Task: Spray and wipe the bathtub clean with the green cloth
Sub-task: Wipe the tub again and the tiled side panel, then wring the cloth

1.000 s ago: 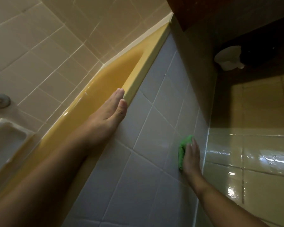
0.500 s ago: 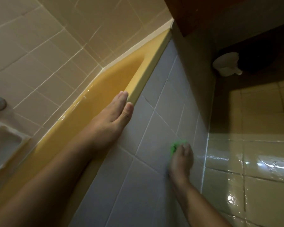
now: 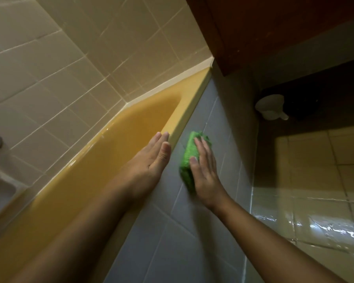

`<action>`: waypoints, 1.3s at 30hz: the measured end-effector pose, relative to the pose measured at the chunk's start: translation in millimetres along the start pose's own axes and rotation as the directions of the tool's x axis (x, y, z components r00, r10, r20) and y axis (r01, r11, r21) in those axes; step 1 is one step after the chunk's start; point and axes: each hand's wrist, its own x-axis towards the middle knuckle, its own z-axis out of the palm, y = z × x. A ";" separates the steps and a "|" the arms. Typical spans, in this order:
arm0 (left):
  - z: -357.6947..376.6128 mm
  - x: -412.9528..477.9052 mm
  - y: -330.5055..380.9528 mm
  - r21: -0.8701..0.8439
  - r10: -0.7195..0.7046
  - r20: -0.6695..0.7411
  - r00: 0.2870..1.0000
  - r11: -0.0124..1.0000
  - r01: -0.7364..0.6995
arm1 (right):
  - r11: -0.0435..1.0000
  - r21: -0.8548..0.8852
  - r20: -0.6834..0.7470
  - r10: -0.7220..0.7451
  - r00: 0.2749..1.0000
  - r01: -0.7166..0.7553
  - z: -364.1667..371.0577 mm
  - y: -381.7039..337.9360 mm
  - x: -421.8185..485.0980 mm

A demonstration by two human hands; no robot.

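While the left hand (image 3: pixel 149 158) lies flat on the bathtub (image 3: pixel 182 119), the right hand (image 3: pixel 204 172) — straight-fingered — presses the green cloth (image 3: pixel 187 150).

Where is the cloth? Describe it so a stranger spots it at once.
Start at the yellow bathtub, then look down its grey tiled outer side. The green cloth is pressed there under the right hand. Nothing else nearby is bright green.
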 end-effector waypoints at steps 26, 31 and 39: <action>0.6 20.2 8.0 0.080 -0.014 0.004 1.000 0.997 0.013 | 0.576 0.306 -0.338 0.810 0.479 -0.758 26.1 145.7 -89.7; 1.3 20.4 7.2 0.087 -0.019 0.011 1.000 0.996 0.018 | 0.812 0.215 -0.283 0.583 0.761 -0.543 27.5 41.4 -44.7; 1.7 41.2 13.3 0.069 -0.048 0.015 0.999 0.997 0.047 | 0.990 -0.059 0.035 0.132 0.991 -0.129 5.9 -49.1 9.1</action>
